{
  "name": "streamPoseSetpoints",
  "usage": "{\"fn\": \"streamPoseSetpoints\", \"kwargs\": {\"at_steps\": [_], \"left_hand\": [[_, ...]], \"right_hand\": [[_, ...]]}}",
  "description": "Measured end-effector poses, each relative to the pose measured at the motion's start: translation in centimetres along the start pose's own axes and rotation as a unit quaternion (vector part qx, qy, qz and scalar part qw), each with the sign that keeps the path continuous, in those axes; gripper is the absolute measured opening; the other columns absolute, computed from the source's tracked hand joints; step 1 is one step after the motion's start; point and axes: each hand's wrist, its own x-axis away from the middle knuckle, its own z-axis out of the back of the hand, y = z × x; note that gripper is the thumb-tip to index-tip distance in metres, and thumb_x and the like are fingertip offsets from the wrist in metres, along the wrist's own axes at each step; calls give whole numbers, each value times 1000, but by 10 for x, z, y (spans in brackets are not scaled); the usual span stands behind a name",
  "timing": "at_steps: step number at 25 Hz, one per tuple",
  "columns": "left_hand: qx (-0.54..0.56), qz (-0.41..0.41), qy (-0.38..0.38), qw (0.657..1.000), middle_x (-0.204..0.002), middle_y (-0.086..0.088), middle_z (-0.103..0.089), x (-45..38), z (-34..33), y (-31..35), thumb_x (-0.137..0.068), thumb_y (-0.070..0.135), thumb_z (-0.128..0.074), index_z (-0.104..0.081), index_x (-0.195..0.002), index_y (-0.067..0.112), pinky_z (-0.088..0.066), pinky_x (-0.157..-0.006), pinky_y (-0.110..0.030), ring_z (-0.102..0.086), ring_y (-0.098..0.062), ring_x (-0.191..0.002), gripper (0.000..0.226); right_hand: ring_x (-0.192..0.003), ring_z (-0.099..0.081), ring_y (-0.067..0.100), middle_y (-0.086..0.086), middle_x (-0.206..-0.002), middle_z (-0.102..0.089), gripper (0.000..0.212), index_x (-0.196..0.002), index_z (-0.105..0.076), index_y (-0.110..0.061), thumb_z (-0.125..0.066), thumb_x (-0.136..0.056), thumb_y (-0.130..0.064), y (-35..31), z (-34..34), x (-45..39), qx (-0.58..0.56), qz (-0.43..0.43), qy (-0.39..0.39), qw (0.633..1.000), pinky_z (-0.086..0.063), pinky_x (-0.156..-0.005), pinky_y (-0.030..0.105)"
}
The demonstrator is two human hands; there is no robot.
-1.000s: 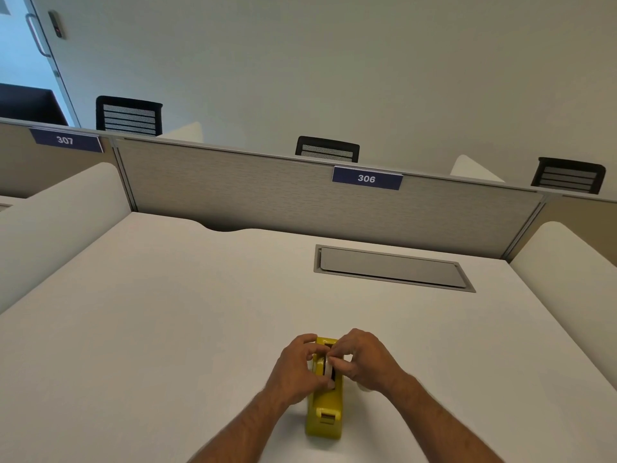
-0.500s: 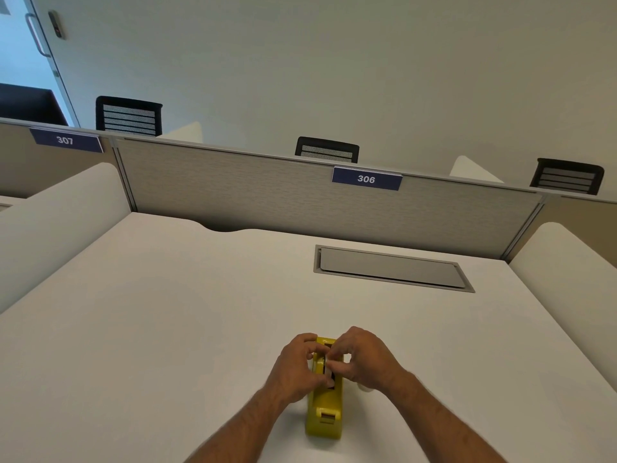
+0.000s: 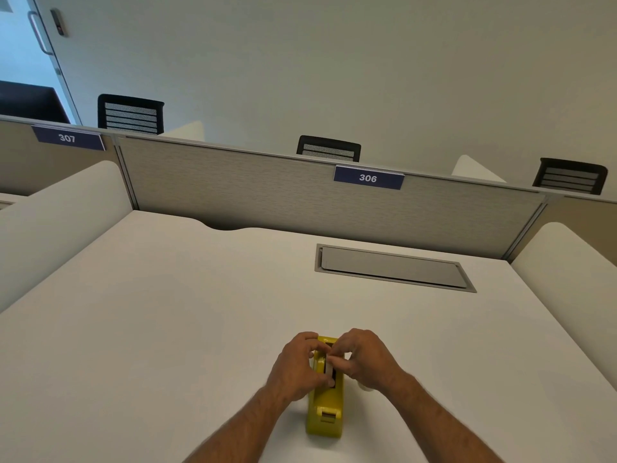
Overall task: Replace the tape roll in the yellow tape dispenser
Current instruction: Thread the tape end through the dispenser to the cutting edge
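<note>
The yellow tape dispenser (image 3: 325,409) stands on the white desk (image 3: 167,329) near its front edge, cutter end toward me. My left hand (image 3: 297,365) and my right hand (image 3: 362,357) meet over its open slot, fingers pinched on a pale tape roll (image 3: 330,369) that sits edge-up in the slot. Most of the roll is hidden by my fingers. A pale round object (image 3: 365,387), partly hidden, lies on the desk under my right wrist.
A grey cable hatch (image 3: 390,267) is set into the desk at the back right. A low partition (image 3: 267,195) with a "306" label closes the far side. White side dividers (image 3: 567,262) flank the desk. Black chairs stand beyond.
Both hands stay over the dispenser slot. The fingers shifted slightly on the roll, which sits a little lower than a second ago.
</note>
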Motion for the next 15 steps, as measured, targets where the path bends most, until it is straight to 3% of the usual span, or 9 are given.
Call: {"fn": "streamPoseSetpoints", "kwargs": {"at_steps": [4,9,15], "left_hand": [[-2,4,2,1000,-139,11,-44,0,-1,0,-56,36,-90,-64,-111,34,-50,-88,-23,-53,-10,-108,61],[-1,6,3,1000,-139,12,-44,0,-1,1,-57,36,-89,-65,-109,35,-51,-89,-25,-54,-12,-111,57],[-6,5,8,1000,-139,12,-44,0,-1,0,-57,36,-89,-64,-110,34,-51,-90,-27,-55,-12,-111,59]], "right_hand": [[-79,-58,10,-10,-84,-74,16,-91,-76,-31,-64,-83,-39,-2,-1,2,-12,-5,15,1000,-51,-70,32],[-81,-58,8,-14,-83,-73,19,-86,-76,-34,-67,-77,-48,-2,0,4,-14,-12,6,1000,-51,-70,27],[-79,-59,7,-13,-83,-73,14,-87,-77,-33,-70,-79,-41,-3,0,3,-36,-26,15,999,-49,-68,23]]}}
